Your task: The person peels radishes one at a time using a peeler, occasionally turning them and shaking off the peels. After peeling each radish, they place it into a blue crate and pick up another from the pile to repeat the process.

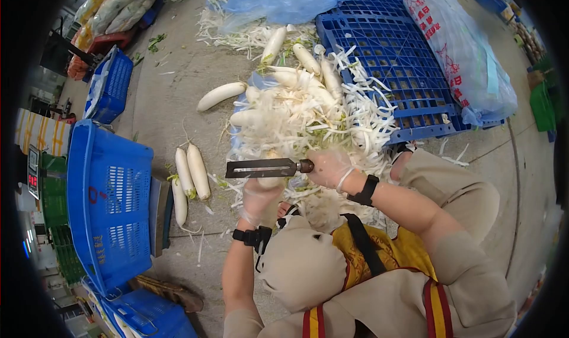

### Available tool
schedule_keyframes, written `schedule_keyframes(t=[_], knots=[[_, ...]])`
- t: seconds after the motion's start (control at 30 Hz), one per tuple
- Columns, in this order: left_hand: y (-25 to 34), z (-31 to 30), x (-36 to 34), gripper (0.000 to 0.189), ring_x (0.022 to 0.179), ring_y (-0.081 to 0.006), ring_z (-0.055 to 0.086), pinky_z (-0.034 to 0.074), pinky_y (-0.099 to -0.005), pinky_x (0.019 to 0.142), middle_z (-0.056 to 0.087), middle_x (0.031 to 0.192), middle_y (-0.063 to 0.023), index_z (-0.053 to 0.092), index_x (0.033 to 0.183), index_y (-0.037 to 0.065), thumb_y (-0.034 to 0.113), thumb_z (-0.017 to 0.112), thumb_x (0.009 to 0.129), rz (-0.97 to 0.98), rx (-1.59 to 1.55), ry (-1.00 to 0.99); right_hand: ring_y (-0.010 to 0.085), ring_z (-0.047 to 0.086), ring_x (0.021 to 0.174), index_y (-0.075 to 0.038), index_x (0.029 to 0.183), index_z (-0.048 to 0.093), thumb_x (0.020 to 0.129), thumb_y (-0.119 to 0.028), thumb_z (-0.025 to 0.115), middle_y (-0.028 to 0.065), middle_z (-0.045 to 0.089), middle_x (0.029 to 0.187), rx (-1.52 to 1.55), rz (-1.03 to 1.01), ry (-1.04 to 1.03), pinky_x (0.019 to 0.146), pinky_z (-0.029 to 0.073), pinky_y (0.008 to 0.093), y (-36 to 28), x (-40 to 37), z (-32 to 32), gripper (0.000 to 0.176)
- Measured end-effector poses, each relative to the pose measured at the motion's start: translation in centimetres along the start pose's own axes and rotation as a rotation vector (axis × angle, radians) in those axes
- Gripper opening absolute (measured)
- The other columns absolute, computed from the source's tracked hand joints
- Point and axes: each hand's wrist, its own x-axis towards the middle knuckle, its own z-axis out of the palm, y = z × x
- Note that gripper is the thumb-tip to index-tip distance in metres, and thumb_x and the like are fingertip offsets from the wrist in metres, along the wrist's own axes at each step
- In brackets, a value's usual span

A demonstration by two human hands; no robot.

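My right hand (332,168), in a clear plastic glove, is closed round the dark handle of a long slotted peeler (261,168). Its flat metal blade reaches left, across a white radish (271,183). That radish is gripped in my left hand (261,199), gloved too; the blade hides part of it. Just beyond both hands lies a heap of white peel strips (302,116) and whole radishes, some with green stubs. A single radish (221,96) rests at the heap's left side.
Several radishes (198,172) lie on the concrete floor to the left, beside a tall blue crate (106,207). A blue plastic pallet (385,59) stands at the back right, with a full white printed sack (459,53) on it. Blue plastic film (278,3) covers peelings at the far side.
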Motion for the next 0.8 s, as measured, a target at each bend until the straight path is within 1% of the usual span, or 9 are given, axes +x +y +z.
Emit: schedule_keyframes(t=[0.17, 0.23, 0.27, 0.3, 0.4, 0.53, 0.6, 0.77, 0.8], knots=[[3.0, -1.1, -2.3, 0.049, 0.089, -0.015, 0.063, 0.049, -0.0282, 0.078, 0.066, 0.098, -0.0068, 0.056, 0.112, 0.001, 0.007, 0.074, 0.067, -0.008, -0.082, 0.04, 0.0321, 0.065, 0.072, -0.01, 0.085, 0.066, 0.077, -0.027, 0.06, 0.0141, 0.066, 0.076, -0.066, -0.147, 0.1, 0.064, 0.05, 0.0431, 0.7, -0.2, -0.5, 0.019], [6.3, -2.5, -4.1, 0.057, 0.089, -0.0158, 0.062, 0.049, -0.029, 0.08, 0.065, 0.1, -0.009, 0.052, 0.117, 0.001, 0.009, 0.075, 0.066, -0.103, -0.171, -0.026, 0.032, 0.065, 0.077, -0.01, 0.089, 0.067, 0.078, -0.027, 0.06, 0.0156, 0.067, 0.08, -0.22, 0.102, 0.022, 0.068, 0.05, 0.0433, 9.4, 3.0, 2.0, 0.022], [5.6, -3.1, -4.6, 0.064, 0.094, -0.0185, 0.061, 0.048, -0.0309, 0.084, 0.063, 0.104, -0.0115, 0.049, 0.121, 0.0, 0.01, 0.076, 0.064, 0.122, 0.023, -0.026, 0.032, 0.065, 0.081, -0.01, 0.091, 0.068, 0.079, -0.029, 0.059, 0.0165, 0.066, 0.084, -0.166, 0.225, 0.012, 0.07, 0.05, 0.0428, 10.1, 2.0, 0.6, 0.024], [5.2, -3.7, -4.0, 0.064, 0.094, -0.0185, 0.061, 0.048, -0.0309, 0.084, 0.063, 0.104, -0.0115, 0.049, 0.121, 0.0, 0.01, 0.076, 0.064, 0.124, 0.026, -0.005, 0.032, 0.065, 0.085, -0.01, 0.092, 0.068, 0.08, -0.03, 0.058, 0.0174, 0.066, 0.088, -0.125, 0.338, -0.005, 0.073, 0.05, 0.0424, 10.1, 1.6, -1.1, 0.025], [4.3, -3.8, -4.4, 0.068, 0.101, -0.0208, 0.059, 0.047, -0.0328, 0.088, 0.06, 0.11, -0.0136, 0.048, 0.121, -0.001, 0.009, 0.077, 0.06, 0.011, 0.078, 0.115, 0.0327, 0.063, 0.091, -0.01, 0.091, 0.068, 0.082, -0.034, 0.056, 0.0184, 0.066, 0.093, -0.01, 0.374, 0.115, 0.078, 0.049, 0.0429, 11.8, 1.6, 0.0, 0.028], [3.8, -4.1, -4.0, 0.068, 0.098, -0.0209, 0.06, 0.048, -0.0332, 0.087, 0.061, 0.109, -0.0124, 0.049, 0.121, 0.0, 0.011, 0.078, 0.061, 0.151, 0.181, 0.258, 0.0341, 0.061, 0.097, -0.012, 0.105, 0.063, 0.078, -0.031, 0.057, 0.0163, 0.065, 0.1, 0.069, 0.667, 0.277, 0.084, 0.047, 0.0431, 16.0, 1.8, -1.4, 0.033], [3.5, -4.6, -3.9, 0.061, 0.102, -0.0226, 0.059, 0.047, -0.0342, 0.089, 0.059, 0.113, -0.0116, 0.047, 0.124, 0.001, 0.01, 0.074, 0.07, -0.08, -0.095, 0.339, 0.0341, 0.06, 0.1, -0.011, 0.107, 0.061, 0.078, -0.03, 0.057, 0.016, 0.064, 0.103, 0.057, 0.808, 0.326, 0.085, 0.047, 0.0433, 17.8, 1.3, -1.7, 0.034], [1.5, -4.7, -1.9, 0.048, 0.111, -0.0244, 0.054, 0.044, -0.0381, 0.095, 0.055, 0.119, -0.0114, 0.043, 0.127, 0.004, 0.022, 0.062, 0.086, -0.156, -0.862, 0.566, 0.033, 0.061, 0.087, -0.01, 0.104, 0.061, 0.071, -0.018, 0.064, 0.0163, 0.062, 0.099, -0.494, 0.387, 0.414, 0.078, 0.048, 0.045, 18.2, 1.8, 1.7, 0.035], [1.1, -4.8, -1.4, 0.046, 0.114, -0.0251, 0.053, 0.043, -0.0395, 0.097, 0.054, 0.12, -0.0116, 0.042, 0.128, 0.005, 0.027, 0.057, 0.09, -0.256, -1.106, 0.585, 0.0357, 0.059, 0.082, -0.009, 0.097, 0.061, 0.078, -0.023, 0.059, 0.0161, 0.061, 0.093, -0.232, 0.003, 0.523, 0.078, 0.048, 0.0444, 17.7, 1.3, 3.4, 0.024]])
